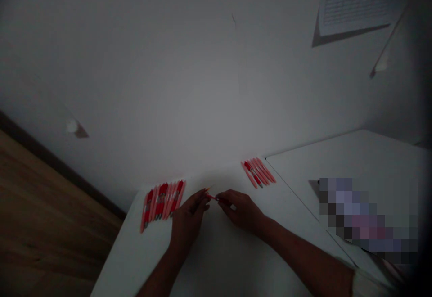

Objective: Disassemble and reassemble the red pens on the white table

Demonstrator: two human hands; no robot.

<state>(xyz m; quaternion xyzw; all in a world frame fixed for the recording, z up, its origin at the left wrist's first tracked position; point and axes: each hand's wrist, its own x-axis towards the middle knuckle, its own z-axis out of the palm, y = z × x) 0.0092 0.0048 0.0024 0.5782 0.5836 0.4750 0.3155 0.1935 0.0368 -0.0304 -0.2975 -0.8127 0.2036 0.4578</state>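
One slim red plastic pen [212, 196], held just above the white tabletop [216, 261] between both hands. The left hand [189, 218] pinches its near end with the fingertips. The right hand [241, 209] has its fingers closed on the other end. A left row of red pens [162, 201] and a right row of red pens [258, 172] lie on either side.

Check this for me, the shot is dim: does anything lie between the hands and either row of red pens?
Nothing visible does. The left hand and right hand pinch one red pen between them; only bare white table shows between them and the left row of pens and the right row of pens.
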